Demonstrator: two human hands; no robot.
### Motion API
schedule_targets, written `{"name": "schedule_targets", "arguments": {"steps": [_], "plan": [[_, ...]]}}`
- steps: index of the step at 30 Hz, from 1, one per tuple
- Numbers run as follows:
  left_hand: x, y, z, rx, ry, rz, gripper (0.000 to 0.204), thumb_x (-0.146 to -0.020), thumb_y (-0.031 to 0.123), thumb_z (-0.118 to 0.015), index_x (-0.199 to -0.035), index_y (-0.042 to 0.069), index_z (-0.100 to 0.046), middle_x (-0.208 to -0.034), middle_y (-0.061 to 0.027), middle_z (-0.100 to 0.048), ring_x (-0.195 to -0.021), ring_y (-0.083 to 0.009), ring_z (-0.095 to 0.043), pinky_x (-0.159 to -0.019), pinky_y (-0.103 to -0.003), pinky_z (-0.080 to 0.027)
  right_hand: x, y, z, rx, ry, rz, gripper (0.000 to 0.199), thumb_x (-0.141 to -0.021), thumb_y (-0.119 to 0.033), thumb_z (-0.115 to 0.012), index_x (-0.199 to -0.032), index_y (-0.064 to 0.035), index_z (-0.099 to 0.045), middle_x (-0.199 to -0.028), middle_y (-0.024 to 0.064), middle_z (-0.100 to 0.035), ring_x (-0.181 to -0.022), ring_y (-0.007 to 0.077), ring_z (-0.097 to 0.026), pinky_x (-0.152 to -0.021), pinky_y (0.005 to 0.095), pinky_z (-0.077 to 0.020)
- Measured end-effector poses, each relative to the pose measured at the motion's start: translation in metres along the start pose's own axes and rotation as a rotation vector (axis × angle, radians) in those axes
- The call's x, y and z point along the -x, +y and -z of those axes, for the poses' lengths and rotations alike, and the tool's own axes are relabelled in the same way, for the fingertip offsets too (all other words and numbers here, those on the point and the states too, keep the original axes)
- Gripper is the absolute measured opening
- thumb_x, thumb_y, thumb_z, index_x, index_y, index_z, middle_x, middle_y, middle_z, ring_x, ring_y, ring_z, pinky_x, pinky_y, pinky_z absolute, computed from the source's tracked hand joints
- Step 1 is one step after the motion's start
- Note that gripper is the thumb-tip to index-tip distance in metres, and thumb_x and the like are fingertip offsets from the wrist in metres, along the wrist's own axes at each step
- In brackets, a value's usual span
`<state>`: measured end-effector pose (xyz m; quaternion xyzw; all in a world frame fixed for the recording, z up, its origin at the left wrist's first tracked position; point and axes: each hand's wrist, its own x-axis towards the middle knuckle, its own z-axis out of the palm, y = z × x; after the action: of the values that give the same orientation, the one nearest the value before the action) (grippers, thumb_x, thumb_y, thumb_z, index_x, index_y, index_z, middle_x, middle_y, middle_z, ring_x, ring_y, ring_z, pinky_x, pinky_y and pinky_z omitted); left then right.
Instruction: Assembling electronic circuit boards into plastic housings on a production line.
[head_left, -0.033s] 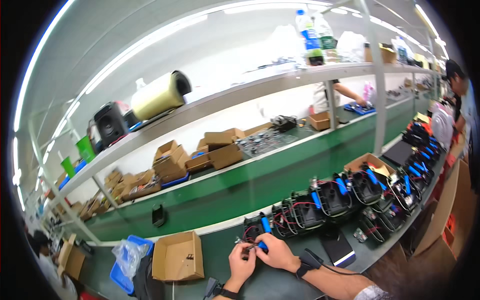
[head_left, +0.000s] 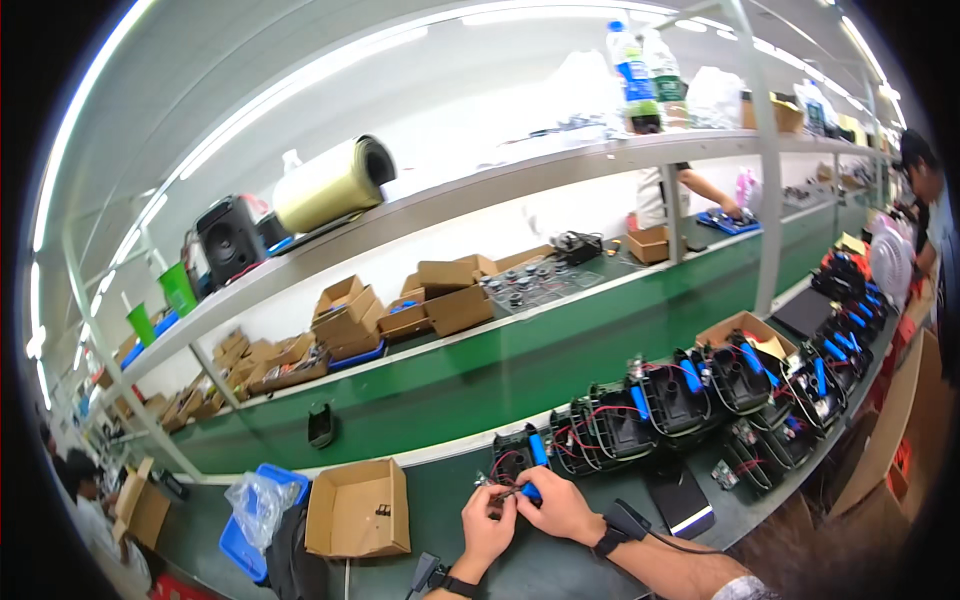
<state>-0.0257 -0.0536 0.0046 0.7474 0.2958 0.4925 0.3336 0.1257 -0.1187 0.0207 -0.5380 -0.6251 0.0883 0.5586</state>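
At the bench's near edge, my left hand (head_left: 486,530) and my right hand (head_left: 560,510) meet, fingertips pinched together. A thin dark wire (head_left: 516,489) seems to run between the two pinches; its ends are hidden by my fingers. Against my right fingers shows a small blue piece (head_left: 530,492), mostly covered. Just beyond my hands lies an open black plastic housing (head_left: 512,459) with red wires inside and a blue cylinder (head_left: 538,449) at its right side. Both wrists wear black straps.
More black housings (head_left: 620,430) with wires and blue cylinders line the bench to the right. Left of my hands stand an open cardboard box (head_left: 345,505) and a blue tray (head_left: 240,545) holding a plastic bag. A black notebook (head_left: 680,500) lies right. Behind runs a green conveyor (head_left: 420,395).
The whole view has shifted slightly, so the scene sits a little further right and lower. My hands keep the same pinched pose by the housing.
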Motion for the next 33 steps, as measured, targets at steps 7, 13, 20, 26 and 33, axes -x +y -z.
{"name": "schedule_targets", "arguments": {"steps": [7,13,20,26,33], "plan": [[0.0,0.001,-0.001,0.003,0.019,-0.009,0.013,-0.089,0.005,-0.074,-0.099,-0.001,-0.068,-0.092,-0.0103,-0.067,-0.073,-0.0159,-0.069,-0.061,-0.028,-0.055,0.001,0.008,-0.004,0.055,0.004,0.011,0.03,-0.085,-0.011,-0.075,-0.111,-0.0034,-0.062,-0.102,0.0164,-0.068,-0.089,0.0367,-0.07,-0.075,0.0413,-0.0575],[0.002,0.002,0.005,0.018,0.024,-0.021,0.012,-0.091,0.003,-0.072,-0.1,-0.002,-0.067,-0.096,-0.0101,-0.067,-0.077,-0.0149,-0.069,-0.064,-0.027,-0.056,-0.001,0.0,-0.007,-0.021,-0.025,-0.081,0.03,-0.086,-0.007,-0.072,-0.113,-0.0014,-0.061,-0.102,0.018,-0.069,-0.088,0.0352,-0.071,-0.077,0.0399,-0.0569],[-0.001,0.007,-0.002,0.1,0.03,-0.077,0.013,-0.089,0.002,-0.072,-0.101,-0.001,-0.068,-0.094,-0.009,-0.066,-0.077,-0.016,-0.07,-0.065,-0.027,-0.057,-0.002,0.008,-0.005,-0.027,0.046,0.032,0.023,-0.088,-0.008,-0.071,-0.109,0.0,-0.064,-0.092,0.0158,-0.07,-0.075,0.0263,-0.068,-0.07,0.0358,-0.0542],[-0.001,0.001,0.004,0.002,0.007,0.003,0.013,-0.088,0.0,-0.072,-0.099,-0.004,-0.066,-0.096,-0.0095,-0.066,-0.076,-0.0133,-0.068,-0.062,-0.026,-0.056,-0.006,0.002,-0.006,-0.02,0.03,-0.049,0.026,-0.088,-0.007,-0.071,-0.112,0.0,-0.062,-0.105,0.0182,-0.066,-0.09,0.0336,-0.068,-0.078,0.0394,-0.055],[0.001,-0.004,0.0,-0.003,0.094,0.024,0.012,-0.087,0.004,-0.074,-0.093,0.0,-0.066,-0.085,-0.0065,-0.064,-0.058,-0.0096,-0.058,-0.051,-0.025,-0.046,-0.006,0.002,-0.003,-0.018,0.045,-0.019,0.028,-0.087,-0.005,-0.07,-0.113,-0.0008,-0.059,-0.104,0.0156,-0.061,-0.086,0.0306,-0.064,-0.076,0.0386,-0.0529]]}}
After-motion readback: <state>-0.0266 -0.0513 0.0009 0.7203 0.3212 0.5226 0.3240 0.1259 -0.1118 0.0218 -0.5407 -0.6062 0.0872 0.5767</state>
